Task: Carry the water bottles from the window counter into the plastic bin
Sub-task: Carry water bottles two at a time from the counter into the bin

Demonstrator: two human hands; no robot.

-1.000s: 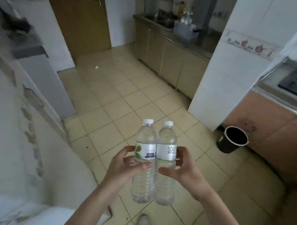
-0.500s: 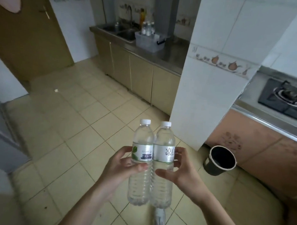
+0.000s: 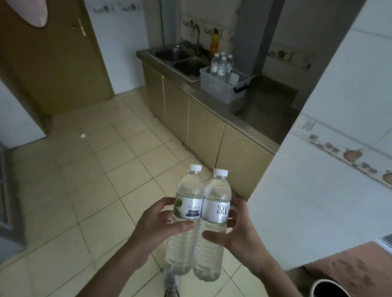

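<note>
Two clear full plastic water bottles clamped mid-body by left hand and right hand fingers. Heavy, slick, slightly squashy; best gripped at labelled waist. Translucent plastic bin ahead on worktop.

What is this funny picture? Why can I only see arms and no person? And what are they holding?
The camera sits on the person's head and looks forward and down, so you see what they see: their own arms reaching out. There is no robot here.

The left hand grips one water bottle, with a green leaf on its label. The right hand grips a second water bottle. Both stand upright, side by side and touching.

Below is a tiled kitchen floor. Far ahead, on the steel counter next to the sink, stands a clear plastic bin. A few bottles are already standing in it. That is likely where these two are going.
</note>
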